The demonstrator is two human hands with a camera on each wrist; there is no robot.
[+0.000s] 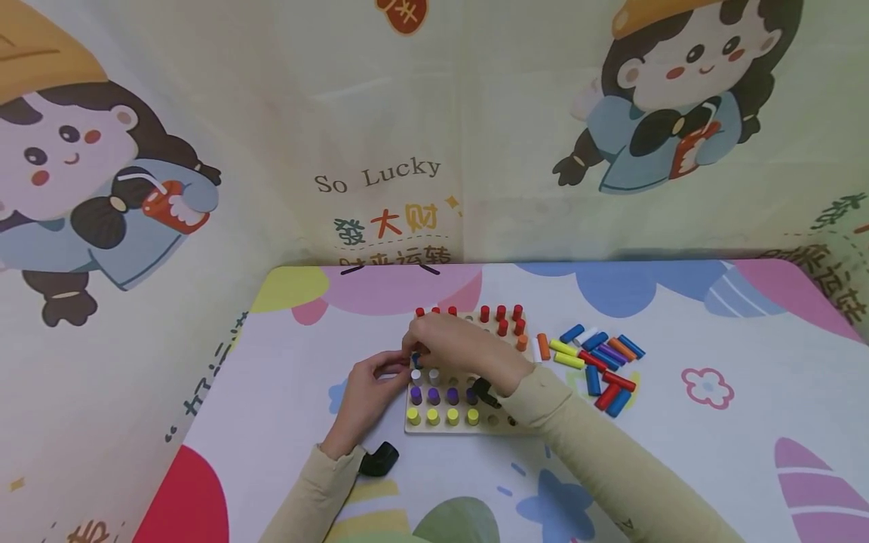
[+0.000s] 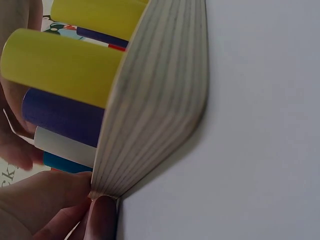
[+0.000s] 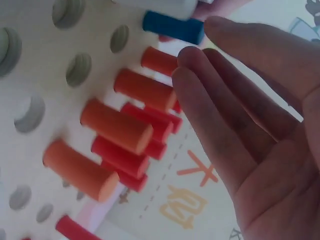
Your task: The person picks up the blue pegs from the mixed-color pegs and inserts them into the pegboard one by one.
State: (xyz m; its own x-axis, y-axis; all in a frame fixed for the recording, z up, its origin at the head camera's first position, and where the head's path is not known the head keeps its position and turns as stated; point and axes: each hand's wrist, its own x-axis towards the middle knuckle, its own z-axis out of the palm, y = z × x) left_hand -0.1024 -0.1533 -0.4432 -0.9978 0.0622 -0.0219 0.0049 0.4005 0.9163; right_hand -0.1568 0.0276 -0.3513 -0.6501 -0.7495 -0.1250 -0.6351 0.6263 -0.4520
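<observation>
A wooden peg board [image 1: 462, 430] lies on the table with rows of yellow [image 1: 432, 416], purple [image 1: 434, 396], white and red pegs [image 1: 501, 313] standing in it. My left hand [image 1: 397, 368] pinches the board's left edge; in the left wrist view its fingers [image 2: 97, 212] grip the board [image 2: 155, 100] beside yellow [image 2: 60, 65], purple, white and blue pegs. My right hand [image 1: 417, 351] reaches across the board and holds a blue peg [image 3: 172, 27] with its fingertips near the left side. Its other fingers [image 3: 215, 100] lie straight next to orange pegs [image 3: 117, 125].
A loose pile of coloured pegs [image 1: 597, 362] lies on the table right of the board. Several holes of the board [image 3: 45, 65] stand empty. Printed fabric walls close in the back and left [image 1: 204, 188]. The patterned tablecloth [image 1: 713, 422] spreads to the right.
</observation>
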